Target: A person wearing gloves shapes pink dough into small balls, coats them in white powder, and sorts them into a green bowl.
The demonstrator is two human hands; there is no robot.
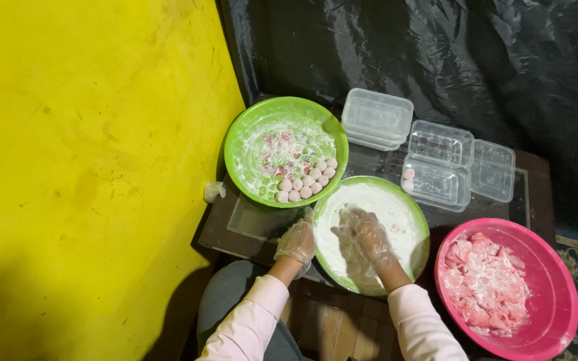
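Flour bowl (pixel 409 220) sits at the surface's near edge; I see my right hand (pixel 368 235) spread open in it, coating, while my left hand (pixel 298 241), loosely curled, steadies its rim. Farther off, a green bowl (pixel 249 134) collects finished balls (pixel 306 184).

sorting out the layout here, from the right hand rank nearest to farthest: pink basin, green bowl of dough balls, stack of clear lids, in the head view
1. Green bowl of dough balls: up and to the left of the right hand, beyond the flour bowl that the hand rests in.
2. Pink basin: to the right, at the table's near corner.
3. Stack of clear lids: straight ahead, at the far edge by the black sheet.
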